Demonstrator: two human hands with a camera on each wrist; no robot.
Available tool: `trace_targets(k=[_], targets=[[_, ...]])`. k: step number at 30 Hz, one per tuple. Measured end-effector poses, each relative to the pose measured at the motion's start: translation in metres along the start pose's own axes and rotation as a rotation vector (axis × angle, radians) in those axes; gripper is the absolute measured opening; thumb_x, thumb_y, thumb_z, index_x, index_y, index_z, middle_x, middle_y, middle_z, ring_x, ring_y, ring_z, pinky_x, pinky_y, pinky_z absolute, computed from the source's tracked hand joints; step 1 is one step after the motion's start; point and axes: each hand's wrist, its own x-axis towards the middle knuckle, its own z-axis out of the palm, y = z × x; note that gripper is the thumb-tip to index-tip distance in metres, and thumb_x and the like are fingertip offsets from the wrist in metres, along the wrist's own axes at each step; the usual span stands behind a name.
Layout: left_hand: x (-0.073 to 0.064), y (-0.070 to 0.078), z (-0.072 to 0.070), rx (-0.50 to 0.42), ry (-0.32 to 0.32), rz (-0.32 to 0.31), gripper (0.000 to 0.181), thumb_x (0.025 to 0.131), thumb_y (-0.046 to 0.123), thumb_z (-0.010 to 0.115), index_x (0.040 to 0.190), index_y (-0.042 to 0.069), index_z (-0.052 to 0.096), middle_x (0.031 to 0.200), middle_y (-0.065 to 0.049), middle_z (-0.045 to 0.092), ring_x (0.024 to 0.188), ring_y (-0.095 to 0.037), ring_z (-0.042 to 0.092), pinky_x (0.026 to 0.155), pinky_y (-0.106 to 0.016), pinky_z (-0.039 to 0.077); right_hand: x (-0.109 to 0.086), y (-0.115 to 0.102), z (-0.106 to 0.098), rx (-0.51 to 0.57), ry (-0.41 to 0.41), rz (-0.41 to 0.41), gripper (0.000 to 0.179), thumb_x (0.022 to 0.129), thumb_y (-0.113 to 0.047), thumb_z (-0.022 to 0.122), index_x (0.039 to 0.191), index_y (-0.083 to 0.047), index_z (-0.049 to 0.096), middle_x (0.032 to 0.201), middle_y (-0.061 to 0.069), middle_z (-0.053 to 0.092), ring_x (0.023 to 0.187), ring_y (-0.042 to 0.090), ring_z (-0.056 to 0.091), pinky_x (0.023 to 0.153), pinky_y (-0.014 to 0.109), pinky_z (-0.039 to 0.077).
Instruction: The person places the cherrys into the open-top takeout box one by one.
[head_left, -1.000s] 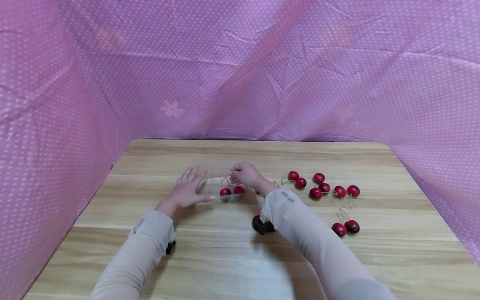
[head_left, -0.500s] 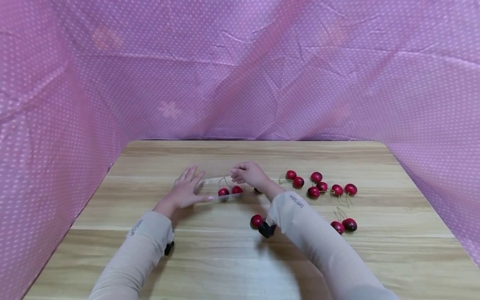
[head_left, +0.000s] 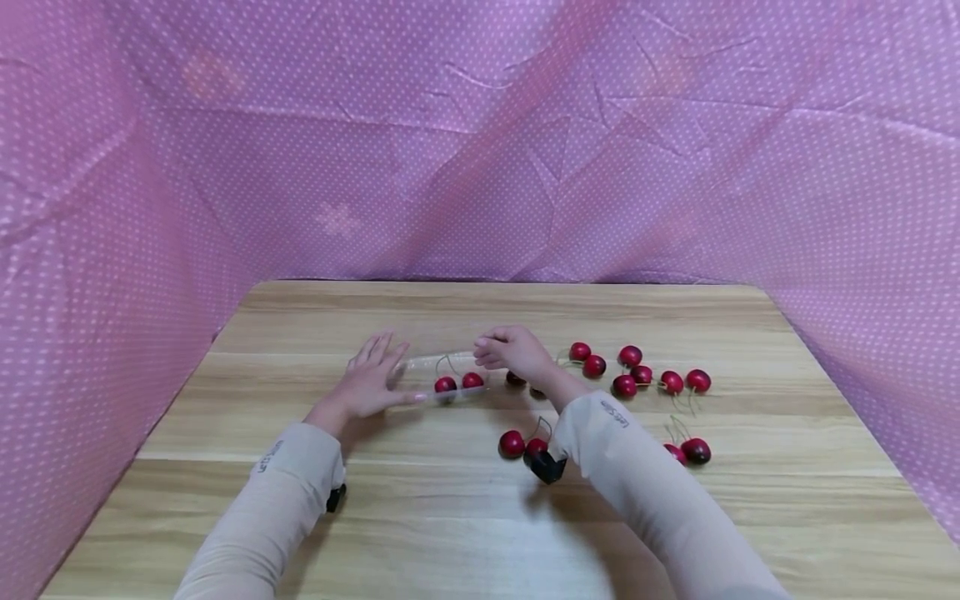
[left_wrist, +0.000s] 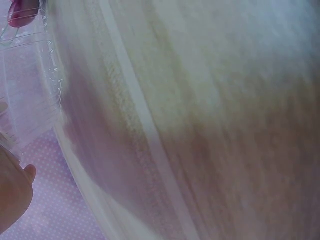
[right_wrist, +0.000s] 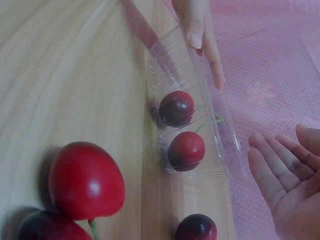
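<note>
A clear plastic box (head_left: 431, 361) stands on the wooden table with two red cherries (right_wrist: 186, 151) inside, their green stems joined. At its left end my left hand (head_left: 371, 385) holds it, thumb over the near rim and fingers spread across. In the right wrist view that left hand (right_wrist: 197, 32) shows its thumb at the rim. My right hand (head_left: 513, 350) hovers just right of the box, its fingers loosely extended and holding nothing. Beneath the right forearm lies a cherry pair (head_left: 512, 444), partly hidden by the wrist camera. A dark cherry (right_wrist: 196, 228) lies beside the box.
Several more cherry pairs lie on the right side of the table (head_left: 420, 533), among them cherries (head_left: 630, 356) toward the back and a pair (head_left: 696, 451) nearer the front. Pink dotted cloth (head_left: 480, 150) hangs around the table.
My right hand has drawn back to the right, away from the box, and its fingers have loosened. The two cherries stay in the box. My left hand keeps its place.
</note>
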Motion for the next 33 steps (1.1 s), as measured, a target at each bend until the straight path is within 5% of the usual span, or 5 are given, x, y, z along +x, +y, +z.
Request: trace_targets(k=[25,33], targets=[[-0.001,0.0,-0.001,0.007,-0.008,0.0,0.099,0.067,0.074,0.04,0.14,0.014,0.009,0.142,-0.013,-0.008,0.127,-0.031,-0.01,0.098,-0.055,0.004,-0.032,0.015,-0.008,0.058,0.027,0.065,0.03,0.089,-0.018,0.049,0.104,0.006,0.055,0.094,0.018,0.061,0.085,0.027,0.059,0.083,0.043,0.042],[0.0,0.0,-0.002,0.002,-0.01,-0.003,0.094,0.071,0.068,0.045,0.14,0.015,0.01,0.142,-0.015,-0.006,0.127,-0.031,-0.01,0.097,-0.057,0.004,-0.04,0.022,-0.01,0.046,0.042,0.058,0.032,0.089,-0.019,0.048,0.106,0.007,0.055,0.093,0.016,0.062,0.086,0.025,0.059,0.077,0.034,0.047]])
